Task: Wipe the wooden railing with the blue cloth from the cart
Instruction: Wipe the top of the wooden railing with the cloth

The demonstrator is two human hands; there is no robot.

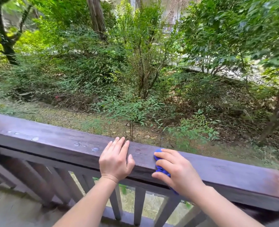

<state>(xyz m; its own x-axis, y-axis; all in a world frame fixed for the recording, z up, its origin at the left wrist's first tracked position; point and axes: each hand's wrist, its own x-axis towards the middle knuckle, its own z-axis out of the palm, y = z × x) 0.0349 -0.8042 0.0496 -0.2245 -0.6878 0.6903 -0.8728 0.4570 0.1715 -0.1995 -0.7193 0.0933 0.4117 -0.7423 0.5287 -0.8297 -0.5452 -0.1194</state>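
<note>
Dark brown wood fills the lower half of what we see from the head camera: a wooden railing with a broad, flat top rail that runs from the left edge down toward the right edge, and slanted balusters beneath it. We look forward and down over it at our own two bare forearms.

Our left hand lies palm down on the top rail, fingers stretched out flat and slightly spread, thumb pointing right along the near edge. It grips nothing (it simply rests there, relaxed).

Just to its right, with a short stretch of bare wood between them, our right hand presses down on the blue cloth. This cloth is bunched up under the palm and curled fingers, on top of the rail and draped over its near edge; bright blue folds show at the fingertips, beside the thumb and a small piece below the wrist. We see the fingers wrapped over the cloth, holding it against the wood.

Several pale round spots dot the rail to the left of our left hand; we cannot tell whether they are water drops or marks.

Beyond the railing lies a sloping garden of green shrubs, thin saplings, brown leaf litter and tree trunks. A pale floor shows at the lower left, on our side of the balusters.
</note>
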